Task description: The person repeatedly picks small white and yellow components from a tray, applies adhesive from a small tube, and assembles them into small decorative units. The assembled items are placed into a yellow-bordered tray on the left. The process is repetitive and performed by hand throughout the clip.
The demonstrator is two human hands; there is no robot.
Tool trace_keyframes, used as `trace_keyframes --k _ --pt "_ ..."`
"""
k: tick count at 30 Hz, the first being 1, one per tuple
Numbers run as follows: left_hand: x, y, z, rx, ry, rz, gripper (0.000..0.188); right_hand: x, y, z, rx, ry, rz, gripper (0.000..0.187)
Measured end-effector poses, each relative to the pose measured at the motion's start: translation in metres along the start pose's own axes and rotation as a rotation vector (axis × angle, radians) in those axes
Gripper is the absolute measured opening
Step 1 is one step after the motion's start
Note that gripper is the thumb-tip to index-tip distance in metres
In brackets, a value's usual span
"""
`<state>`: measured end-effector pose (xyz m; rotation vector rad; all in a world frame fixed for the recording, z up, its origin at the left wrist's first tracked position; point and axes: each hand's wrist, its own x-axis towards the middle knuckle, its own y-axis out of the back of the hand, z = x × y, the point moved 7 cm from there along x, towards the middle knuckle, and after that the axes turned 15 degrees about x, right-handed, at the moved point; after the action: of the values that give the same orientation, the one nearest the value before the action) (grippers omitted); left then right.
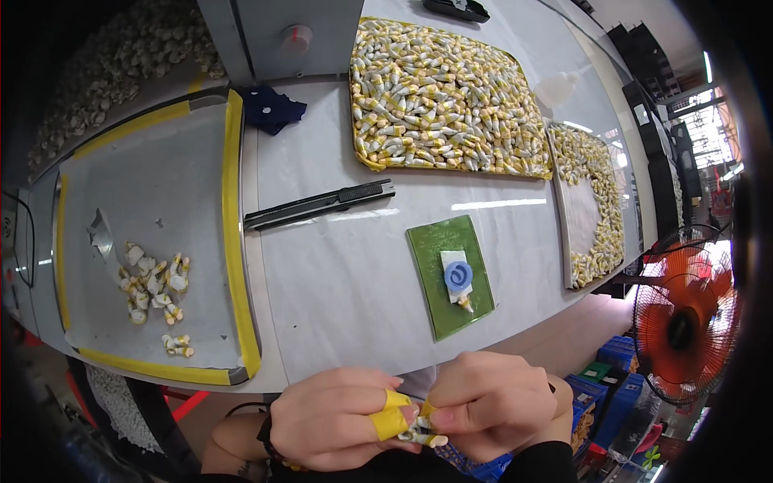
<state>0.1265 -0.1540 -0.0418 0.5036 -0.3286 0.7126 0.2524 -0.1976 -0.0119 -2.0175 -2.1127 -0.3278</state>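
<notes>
- The left hand (pixel 334 423) reaches in from the lower left, back turned up, knuckles bent and fingers pointing right toward the other hand.
- Its grip is closed, the fingertips pinching small white-and-yellow pieces (pixel 424 438); how many are held there is hard to tell.
- Yellow wrapping (pixel 390 420) covers parts of its fingers, and a dark band (pixel 265 435) circles the wrist.
- The right hand (pixel 495 402) comes from the lower right, wrist bent inward, fingers curled under and thumb pointing left.
- Its grip is also closed, thumb and fingertips on the same pieces, so the two hands nearly meet.
- The pieces sit between both sets of fingertips, over the person's lap and just off the near edge of the bench (pixel 322 298).
- Beyond the hands, a green plate (pixel 428 278) lies on the bench, bearing a blue round object (pixel 458 276).
- Left of that lies a black cutter (pixel 322 203), its end near a yellow-edged tray (pixel 233 241) with a loose heap of similar pieces (pixel 153 286).
- Farther back, a large tray (pixel 451 171) is densely filled with more.
</notes>
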Motion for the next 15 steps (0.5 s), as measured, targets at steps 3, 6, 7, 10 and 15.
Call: trace_keyframes --k 3,6,7,10,15 --pt "-0.001 0.003 0.001 0.023 0.0 0.052 0.029 0.001 -0.002 0.001 0.021 -0.01 0.004 0.025" --pt "0.001 0.004 0.002 -0.01 -0.014 0.097 0.031 0.001 -0.002 0.002 0.035 -0.019 0.009 0.025" --pt "0.001 0.004 0.002 -0.014 -0.011 0.097 0.031 0.0 -0.002 0.002 0.038 -0.022 0.009 0.025" --pt "0.004 -0.001 0.002 -0.017 -0.002 -0.007 0.032 0.001 -0.004 -0.005 -0.066 -0.11 0.026 0.026" --pt "0.001 -0.005 -0.01 -0.04 0.21 0.091 0.035 0.003 0.0 -0.013 -0.24 0.014 0.115 0.025"
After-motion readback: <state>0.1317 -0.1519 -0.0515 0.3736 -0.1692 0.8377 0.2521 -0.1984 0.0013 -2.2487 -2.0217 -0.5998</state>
